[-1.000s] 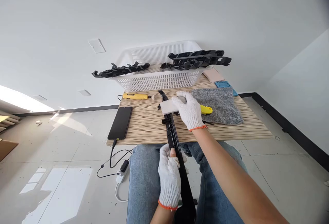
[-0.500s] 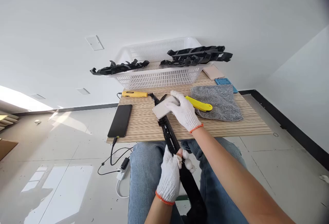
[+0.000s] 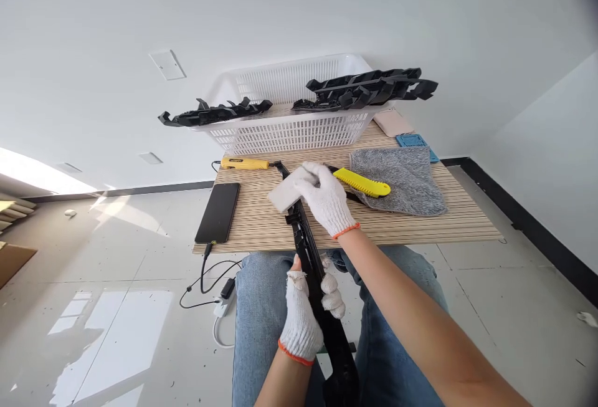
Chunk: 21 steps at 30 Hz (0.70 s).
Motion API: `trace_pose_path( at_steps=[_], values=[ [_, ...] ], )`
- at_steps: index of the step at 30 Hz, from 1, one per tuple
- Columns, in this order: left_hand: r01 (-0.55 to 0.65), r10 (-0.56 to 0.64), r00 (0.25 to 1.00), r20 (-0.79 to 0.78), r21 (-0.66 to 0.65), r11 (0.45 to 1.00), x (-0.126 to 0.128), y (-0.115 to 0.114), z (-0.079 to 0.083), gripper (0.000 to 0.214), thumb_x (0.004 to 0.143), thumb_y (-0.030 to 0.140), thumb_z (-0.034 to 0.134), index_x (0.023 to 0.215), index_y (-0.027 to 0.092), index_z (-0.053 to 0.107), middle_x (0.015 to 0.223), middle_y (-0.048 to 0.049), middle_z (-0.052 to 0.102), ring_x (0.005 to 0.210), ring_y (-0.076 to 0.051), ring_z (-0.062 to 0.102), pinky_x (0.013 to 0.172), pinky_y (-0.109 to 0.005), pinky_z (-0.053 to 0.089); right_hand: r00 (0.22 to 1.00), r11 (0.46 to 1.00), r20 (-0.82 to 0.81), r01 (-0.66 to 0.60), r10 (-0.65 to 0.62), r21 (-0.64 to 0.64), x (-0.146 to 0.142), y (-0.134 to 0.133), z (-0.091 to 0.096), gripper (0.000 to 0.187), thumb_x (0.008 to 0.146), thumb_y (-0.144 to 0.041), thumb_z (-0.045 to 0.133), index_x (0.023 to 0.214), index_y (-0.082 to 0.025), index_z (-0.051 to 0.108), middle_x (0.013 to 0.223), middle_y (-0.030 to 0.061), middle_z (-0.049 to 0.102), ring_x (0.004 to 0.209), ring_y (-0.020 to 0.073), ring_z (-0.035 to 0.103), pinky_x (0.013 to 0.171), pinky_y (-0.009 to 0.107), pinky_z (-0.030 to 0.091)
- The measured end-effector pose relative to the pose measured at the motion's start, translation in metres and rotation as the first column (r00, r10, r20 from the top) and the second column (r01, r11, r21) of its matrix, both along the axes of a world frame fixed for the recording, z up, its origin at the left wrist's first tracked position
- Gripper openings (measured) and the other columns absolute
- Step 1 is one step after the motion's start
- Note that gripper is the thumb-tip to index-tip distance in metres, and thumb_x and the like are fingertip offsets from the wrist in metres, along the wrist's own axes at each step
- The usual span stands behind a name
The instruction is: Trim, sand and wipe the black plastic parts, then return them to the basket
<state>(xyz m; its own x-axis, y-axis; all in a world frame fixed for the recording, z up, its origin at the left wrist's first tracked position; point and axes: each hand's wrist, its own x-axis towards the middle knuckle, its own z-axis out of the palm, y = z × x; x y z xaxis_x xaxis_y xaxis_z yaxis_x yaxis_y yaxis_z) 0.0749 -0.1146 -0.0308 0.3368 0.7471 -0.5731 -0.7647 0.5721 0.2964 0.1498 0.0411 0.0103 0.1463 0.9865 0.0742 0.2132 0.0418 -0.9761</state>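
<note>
A long black plastic part (image 3: 304, 239) runs from the tabletop down between my knees. My left hand (image 3: 306, 313), in a white knit glove with an orange cuff, is wrapped around its lower half, the bare thumb tip along one side. My right hand (image 3: 322, 198), gloved the same way, pinches a flat whitish pad (image 3: 284, 192) against the part's upper end. I cannot tell what the pad is made of. Just right of that hand lies a yellow utility knife (image 3: 362, 182), partly on a grey cloth (image 3: 402, 179).
A white plastic basket (image 3: 289, 139) at the back carries more black plastic parts (image 3: 369, 90) across its rim. A yellow corded tool (image 3: 245, 164) and a plugged-in phone (image 3: 218, 214) lie on the left of the table (image 3: 252, 226). Blue (image 3: 417, 142) and pinkish (image 3: 392, 122) flat items lie back right.
My left hand has shifted its grip, with the thumb now on the part's left side. My right hand and the pad have moved slightly left. The view has shifted a little.
</note>
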Motion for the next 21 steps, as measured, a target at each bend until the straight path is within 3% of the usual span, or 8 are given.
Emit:
trace_pose_path(
  at_steps=[2,6,9,10,13,16,19,21],
  values=[
    [-0.029,0.029,0.999,-0.013,0.008,1.0,0.0,-0.002,-0.002,0.063,0.066,0.075,0.074,0.088,0.021,0.05,0.052,0.0092,0.043,0.037,-0.006,0.031,0.044,-0.025,0.007,0.999,0.999,-0.007,-0.053,0.053,-0.005,0.003,0.0,0.0,0.046,0.075,-0.033,0.073,0.119,-0.023,0.069,0.123,0.0061,0.071,0.114,0.0251,0.066,0.107,0.046,0.049],
    [-0.008,0.007,0.998,-0.055,-0.02,1.0,0.001,-0.004,-0.001,0.066,0.064,0.076,0.076,0.091,0.021,0.052,0.052,0.0103,0.041,0.036,-0.005,0.026,0.043,-0.024,0.007,0.996,0.996,-0.047,0.079,-0.081,-0.041,0.016,0.004,0.004,0.051,0.077,-0.035,0.071,0.126,-0.024,0.066,0.123,0.008,0.069,0.101,0.0236,0.068,0.082,0.039,0.062],
    [-0.001,-0.001,0.997,-0.075,-0.032,0.999,0.001,-0.003,0.002,0.07,0.06,0.08,0.077,0.089,0.021,0.052,0.051,0.0105,0.039,0.036,-0.005,0.025,0.042,-0.024,0.009,0.979,0.977,-0.154,-0.159,0.137,-0.144,0.024,0.007,0.005,0.055,0.07,-0.027,0.075,0.124,-0.022,0.066,0.112,0.0073,0.072,0.08,0.0191,0.069,0.058,0.03,0.061],
    [0.001,-0.003,0.997,-0.071,-0.036,0.999,0.001,-0.003,0.003,0.069,0.061,0.08,0.076,0.089,0.021,0.052,0.052,0.0102,0.039,0.036,-0.005,0.024,0.042,-0.024,0.009,0.97,0.97,-0.199,-0.176,0.142,-0.165,0.025,0.007,0.004,0.055,0.069,-0.025,0.075,0.123,-0.021,0.066,0.11,0.0069,0.072,0.077,0.0177,0.068,0.054,0.027,0.06],
    [0.023,-0.025,0.999,-0.047,-0.046,0.999,-0.001,-0.002,0.003,0.065,0.064,0.078,0.076,0.088,0.022,0.052,0.053,0.0102,0.037,0.036,-0.005,0.023,0.041,-0.024,0.011,0.961,0.982,-0.277,-0.063,0.012,-0.176,0.024,0.007,0.001,0.049,0.071,-0.024,0.073,0.119,-0.021,0.066,0.105,0.0058,0.072,0.072,0.0145,0.067,0.05,0.023,0.058],
    [0.027,-0.029,0.999,-0.042,-0.041,0.999,-0.002,-0.002,0.002,0.065,0.063,0.077,0.077,0.086,0.022,0.051,0.053,0.011,0.033,0.037,-0.005,0.02,0.041,-0.023,0.012,0.95,0.973,-0.304,-0.135,0.073,-0.187,0.02,0.006,-0.003,0.045,0.071,-0.024,0.074,0.115,-0.02,0.067,0.099,0.0054,0.073,0.065,0.0129,0.065,0.048,0.023,0.057],
    [0.032,-0.033,0.998,-0.047,-0.032,0.999,-0.003,-0.003,0.002,0.062,0.067,0.075,0.075,0.09,0.021,0.053,0.054,0.0108,0.034,0.037,-0.005,0.018,0.041,-0.023,0.014,0.966,0.986,-0.258,-0.032,-0.012,-0.164,0.019,0.006,-0.006,0.044,0.075,-0.029,0.073,0.117,-0.02,0.065,0.101,0.0061,0.072,0.063,0.012,0.065,0.048,0.023,0.057],
    [0.035,-0.036,0.998,-0.048,-0.029,0.999,-0.004,-0.002,0.003,0.06,0.068,0.074,0.074,0.089,0.021,0.053,0.054,0.0107,0.034,0.037,-0.005,0.019,0.04,-0.023,0.014,0.971,0.985,-0.239,-0.047,0.006,-0.168,0.019,0.006,-0.005,0.041,0.076,-0.03,0.072,0.116,-0.02,0.066,0.1,0.0057,0.072,0.064,0.0126,0.066,0.048,0.023,0.057]
  ],
)
